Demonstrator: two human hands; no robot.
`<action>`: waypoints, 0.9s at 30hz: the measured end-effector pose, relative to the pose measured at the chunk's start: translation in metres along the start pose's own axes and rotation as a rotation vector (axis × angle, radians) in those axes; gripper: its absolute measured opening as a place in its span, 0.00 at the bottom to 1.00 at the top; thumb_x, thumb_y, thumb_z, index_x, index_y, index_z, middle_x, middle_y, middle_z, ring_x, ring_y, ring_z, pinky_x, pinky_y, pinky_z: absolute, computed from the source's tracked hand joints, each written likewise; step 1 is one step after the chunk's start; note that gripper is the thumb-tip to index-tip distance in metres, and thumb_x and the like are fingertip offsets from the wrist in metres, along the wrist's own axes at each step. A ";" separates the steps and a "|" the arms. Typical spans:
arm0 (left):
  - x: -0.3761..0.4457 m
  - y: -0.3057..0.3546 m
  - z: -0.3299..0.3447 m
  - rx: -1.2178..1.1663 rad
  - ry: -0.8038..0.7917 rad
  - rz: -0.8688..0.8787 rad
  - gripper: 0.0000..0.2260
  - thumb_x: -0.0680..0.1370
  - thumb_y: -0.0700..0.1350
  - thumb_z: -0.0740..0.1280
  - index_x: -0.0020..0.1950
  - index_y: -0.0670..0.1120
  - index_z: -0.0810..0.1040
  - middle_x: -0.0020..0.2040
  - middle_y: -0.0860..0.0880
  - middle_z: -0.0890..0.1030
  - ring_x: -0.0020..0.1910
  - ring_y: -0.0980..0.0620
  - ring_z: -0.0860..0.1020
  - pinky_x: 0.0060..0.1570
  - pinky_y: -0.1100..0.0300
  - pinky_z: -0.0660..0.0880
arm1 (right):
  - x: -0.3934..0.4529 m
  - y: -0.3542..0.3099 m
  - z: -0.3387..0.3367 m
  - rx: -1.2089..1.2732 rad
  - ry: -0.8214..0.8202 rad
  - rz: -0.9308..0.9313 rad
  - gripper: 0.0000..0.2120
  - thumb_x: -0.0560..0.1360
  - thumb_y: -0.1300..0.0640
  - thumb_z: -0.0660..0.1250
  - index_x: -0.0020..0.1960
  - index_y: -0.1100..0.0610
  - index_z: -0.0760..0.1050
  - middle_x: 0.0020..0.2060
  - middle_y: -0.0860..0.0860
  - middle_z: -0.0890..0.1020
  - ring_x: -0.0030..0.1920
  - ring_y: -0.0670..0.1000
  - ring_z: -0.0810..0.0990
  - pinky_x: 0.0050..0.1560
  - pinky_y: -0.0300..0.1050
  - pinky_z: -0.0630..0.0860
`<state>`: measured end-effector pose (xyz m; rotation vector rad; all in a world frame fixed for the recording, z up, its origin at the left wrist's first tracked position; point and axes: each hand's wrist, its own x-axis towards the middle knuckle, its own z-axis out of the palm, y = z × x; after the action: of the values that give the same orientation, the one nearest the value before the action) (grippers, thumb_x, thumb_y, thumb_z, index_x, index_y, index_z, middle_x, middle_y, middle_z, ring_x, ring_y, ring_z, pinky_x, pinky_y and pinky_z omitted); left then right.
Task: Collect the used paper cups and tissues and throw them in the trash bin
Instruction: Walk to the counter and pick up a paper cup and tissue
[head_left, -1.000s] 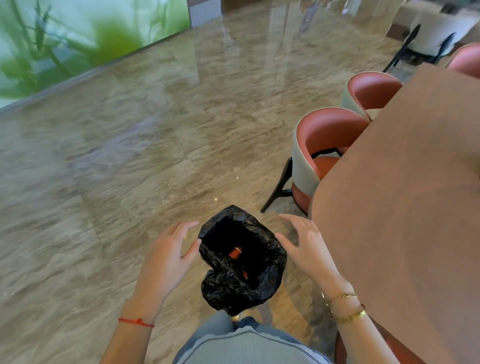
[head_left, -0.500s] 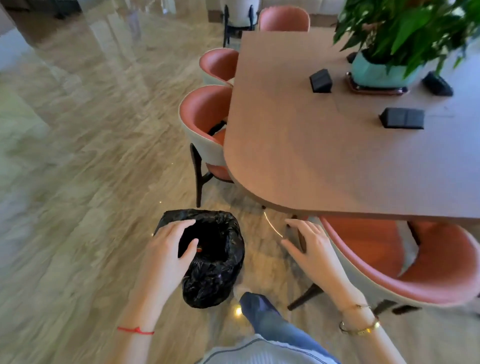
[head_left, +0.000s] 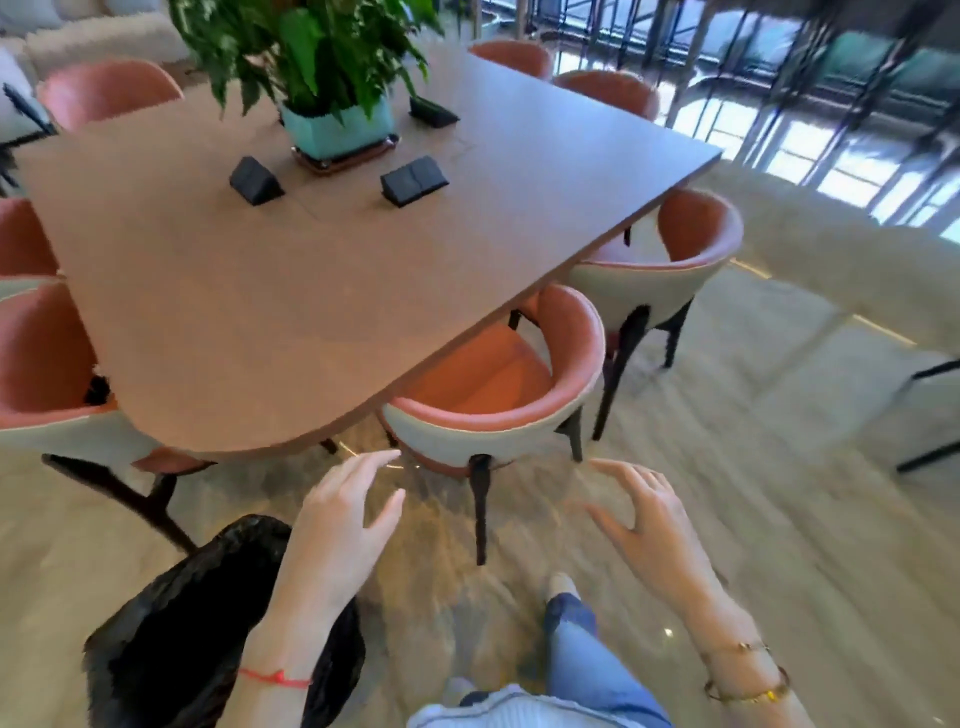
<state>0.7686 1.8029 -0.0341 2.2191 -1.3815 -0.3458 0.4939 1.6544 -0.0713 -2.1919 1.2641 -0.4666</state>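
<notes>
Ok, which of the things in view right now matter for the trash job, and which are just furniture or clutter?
For the job:
bin, lined with a black bag, on the floor at lower left
left hand, open, holding nothing
right hand, open, holding nothing
No cups or tissues in view.

Just there:
table
plant in a teal pot
black boxes on the table
chairs
</notes>
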 end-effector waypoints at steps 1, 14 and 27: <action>0.012 0.012 0.008 -0.001 -0.021 0.038 0.17 0.78 0.51 0.66 0.67 0.57 0.71 0.60 0.65 0.69 0.62 0.65 0.67 0.61 0.65 0.64 | -0.002 0.011 -0.008 0.000 0.030 0.040 0.20 0.71 0.52 0.74 0.62 0.52 0.76 0.57 0.47 0.80 0.60 0.50 0.75 0.61 0.38 0.67; 0.187 0.240 0.149 -0.111 -0.223 0.400 0.17 0.76 0.48 0.69 0.65 0.52 0.75 0.58 0.59 0.78 0.56 0.60 0.76 0.57 0.65 0.70 | 0.032 0.171 -0.159 0.037 0.323 0.378 0.19 0.72 0.56 0.74 0.61 0.55 0.77 0.56 0.49 0.80 0.60 0.49 0.74 0.62 0.39 0.66; 0.371 0.396 0.287 -0.177 -0.330 0.440 0.18 0.74 0.45 0.71 0.63 0.52 0.76 0.58 0.59 0.78 0.58 0.60 0.76 0.61 0.63 0.69 | 0.157 0.342 -0.275 0.030 0.438 0.555 0.19 0.71 0.57 0.74 0.61 0.55 0.77 0.55 0.49 0.80 0.60 0.50 0.75 0.60 0.36 0.65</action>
<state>0.5020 1.2502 -0.0467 1.7061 -1.8806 -0.6643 0.1899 1.3005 -0.0660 -1.6509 1.9965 -0.7442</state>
